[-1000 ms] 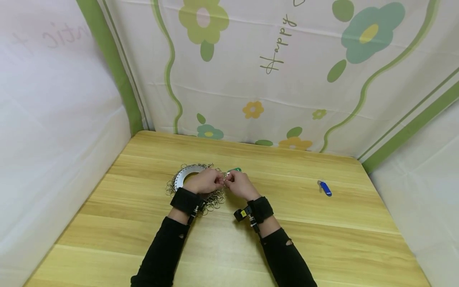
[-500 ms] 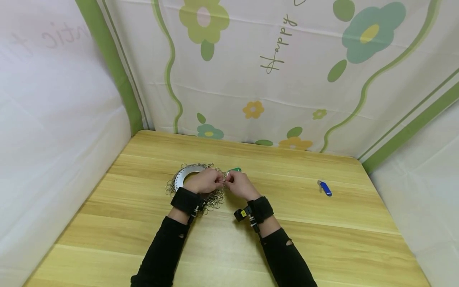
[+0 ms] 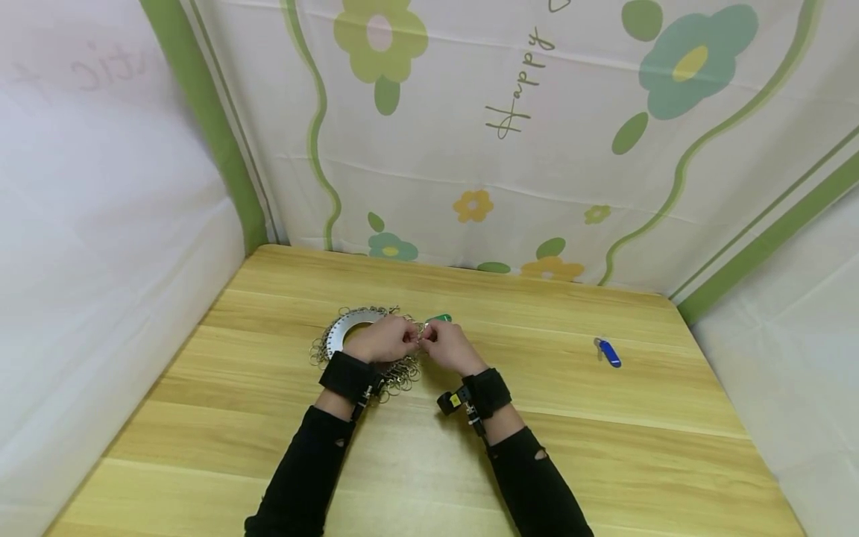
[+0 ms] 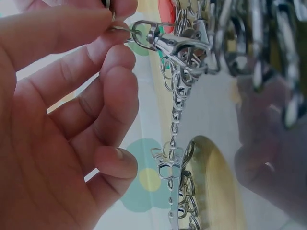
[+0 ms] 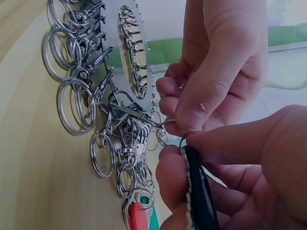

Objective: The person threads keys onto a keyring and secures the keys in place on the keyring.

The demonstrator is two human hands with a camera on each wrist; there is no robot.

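Ring (image 5: 169, 120) in left grip (image 3: 385, 339), tag (image 5: 200, 191) in right grip (image 3: 451, 347), table's right edge (image 3: 734, 426) far

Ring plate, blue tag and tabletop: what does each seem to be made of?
Ring plate: polished metal by its look, silvery and mirror-like in the left wrist view.
Blue tag: probably smooth plastic, from its even, solid colour.
Tabletop: wood or wood-look laminate, faintly glossy; grain streaks show.

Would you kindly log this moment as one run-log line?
left hand: pinches ring | right hand: holds black tag | metal hoop: clips around it | blue tag: lies apart on table
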